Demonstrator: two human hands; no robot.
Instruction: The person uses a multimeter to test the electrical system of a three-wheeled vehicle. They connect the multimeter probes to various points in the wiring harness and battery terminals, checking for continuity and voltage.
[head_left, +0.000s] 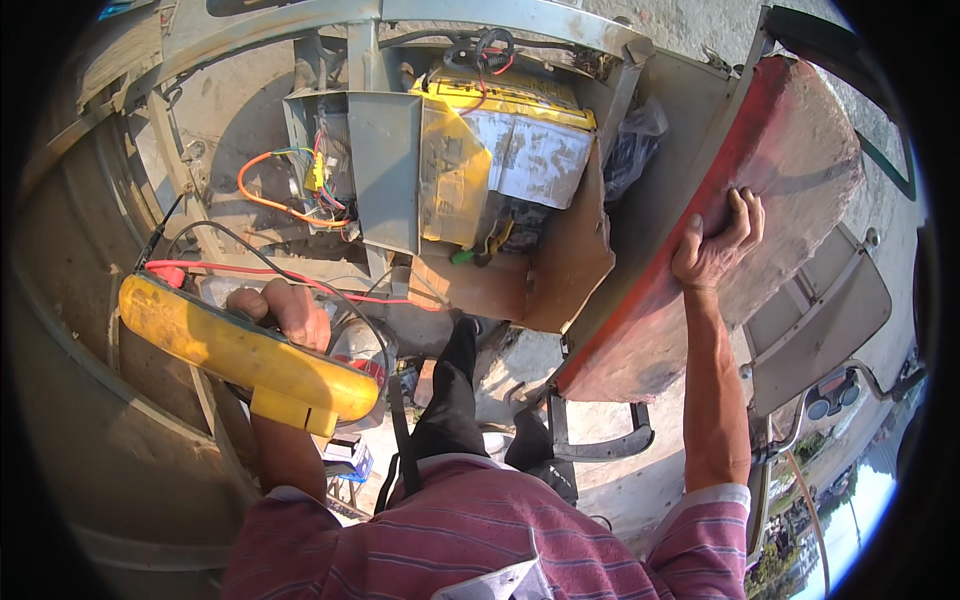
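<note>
My left hand (297, 316) is closed round the back of a yellow handheld multimeter (245, 355), its fingers partly hidden by the case. A red test lead (350, 297) and a black test lead (245, 240) run from the meter toward the middle. My right hand (722, 243) has curled fingers against a tilted seat (790, 150) with a red edge and a worn pale face. Between my hands, in a metal frame, sits a yellow-topped battery (510, 95) with pale paper on its side. Cardboard (575, 265) stands beside it.
A grey metal panel (387, 165) divides the battery from exposed orange wiring (245, 185) at the left. The frame rail (500, 12) arches across the far side. At right are a grey folded seat panel (830, 320) and curved metal tubing. My legs (455, 390) stand just below the battery.
</note>
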